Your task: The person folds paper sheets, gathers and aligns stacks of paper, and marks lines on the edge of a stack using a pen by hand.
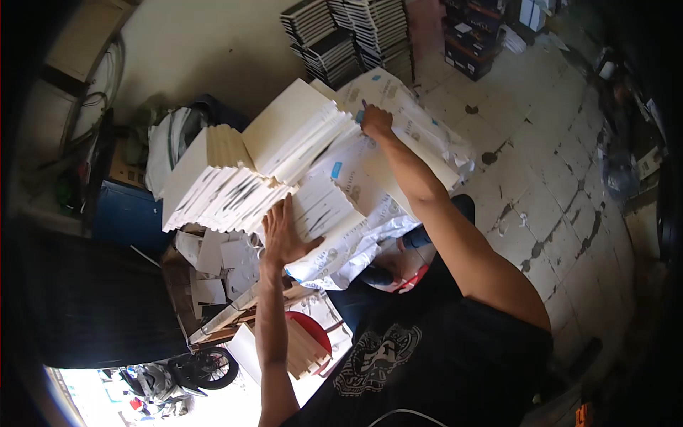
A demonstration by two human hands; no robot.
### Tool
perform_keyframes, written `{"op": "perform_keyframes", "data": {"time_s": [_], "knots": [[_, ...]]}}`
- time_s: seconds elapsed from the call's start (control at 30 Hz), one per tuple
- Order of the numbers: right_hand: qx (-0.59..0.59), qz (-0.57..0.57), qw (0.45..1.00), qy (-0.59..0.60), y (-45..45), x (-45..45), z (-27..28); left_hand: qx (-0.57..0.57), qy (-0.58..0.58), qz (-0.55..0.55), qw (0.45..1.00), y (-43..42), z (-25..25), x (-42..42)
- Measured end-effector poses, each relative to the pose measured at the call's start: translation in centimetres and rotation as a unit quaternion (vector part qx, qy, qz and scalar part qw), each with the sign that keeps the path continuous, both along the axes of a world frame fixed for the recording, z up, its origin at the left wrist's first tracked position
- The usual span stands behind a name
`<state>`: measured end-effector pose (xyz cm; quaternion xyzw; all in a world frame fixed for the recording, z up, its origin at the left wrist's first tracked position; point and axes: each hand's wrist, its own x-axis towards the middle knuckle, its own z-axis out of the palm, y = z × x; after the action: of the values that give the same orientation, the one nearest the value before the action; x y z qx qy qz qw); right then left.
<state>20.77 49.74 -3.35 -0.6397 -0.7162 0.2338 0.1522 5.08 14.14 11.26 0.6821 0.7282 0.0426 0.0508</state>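
My left hand (284, 233) lies with its fingers spread against the edge of a stack of cream paper blocks (228, 192) that have dark marks along their edges. Up and to the right, my right hand (376, 119) is closed round a thin dark pen-like object (365, 104), near the far end of the printed white wrapping (384, 89). Between my hands another marked block (320, 208) rests on the wrapping, which hangs crumpled at the near side. A taller cream stack (295, 128) stands behind.
Black-and-white stacks (348, 43) stand against the wall, with dark boxes (472, 39) on the tiled floor (526, 164) to their right. A blue box (126, 212) is at left. Below are a red stool (311, 331) with more blocks and a motorcycle (203, 366) in the bright opening.
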Motion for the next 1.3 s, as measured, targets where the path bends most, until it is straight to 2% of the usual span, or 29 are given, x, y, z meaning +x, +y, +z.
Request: {"op": "perform_keyframes", "data": {"time_s": [0.03,0.1,0.13,0.2,0.23,0.27,0.3,0.33,0.5,0.6,0.7,0.93,1.13,1.3], "knots": [[-0.004,-0.026,0.999,0.039,1.2,-0.7,-1.3,0.015,0.013,-0.002,1.0,-0.1,-0.4,-0.2],[0.022,0.001,0.999,0.039,0.1,0.1,-0.1,0.013,0.006,0.0,1.0,-0.2,-0.2,-0.2],[-0.024,-0.014,0.999,0.046,-0.1,0.8,0.9,0.026,0.007,-0.007,1.0,-0.3,-0.3,-0.5],[-0.017,-0.054,0.976,0.21,1.6,3.0,-1.1,0.048,0.002,-0.017,0.999,-0.2,-0.5,-0.7],[-0.006,-0.06,0.915,0.398,-0.9,5.0,0.4,0.055,-0.005,-0.023,0.998,-0.1,-0.9,-1.1],[-0.019,-0.076,0.86,0.504,-2.9,6.6,1.5,0.04,-0.008,-0.015,0.999,-0.1,-0.9,-1.2],[-0.016,-0.047,0.77,0.636,-5.7,8.5,3.1,0.026,-0.01,-0.007,1.0,0.0,-0.8,-1.3],[-0.004,-0.061,0.737,0.673,-9.5,9.7,6.0,0.032,-0.013,-0.01,0.999,0.2,-0.7,-1.4],[0.082,0.107,0.737,0.662,-22.0,9.1,13.2,0.055,-0.013,-0.018,0.998,0.0,-1.0,-1.8],[0.229,0.229,0.852,0.412,-23.6,5.9,13.7,0.052,-0.026,-0.014,0.998,-0.3,-0.7,-1.7],[0.222,0.24,0.884,0.335,-24.3,2.6,14.3,0.078,-0.025,-0.016,0.997,-0.5,-1.5,-2.2],[0.262,0.259,0.88,0.301,-22.9,0.0,12.5,0.066,-0.023,0.0,0.998,-0.8,-1.4,-2.2],[0.279,0.272,0.878,0.278,-23.7,0.2,13.1,0.067,-0.024,0.002,0.997,-0.8,-1.4,-2.2],[0.201,0.266,0.917,0.22,-27.3,4.2,15.3,0.079,-0.012,0.006,0.997,-0.7,-1.8,-2.2]]}}
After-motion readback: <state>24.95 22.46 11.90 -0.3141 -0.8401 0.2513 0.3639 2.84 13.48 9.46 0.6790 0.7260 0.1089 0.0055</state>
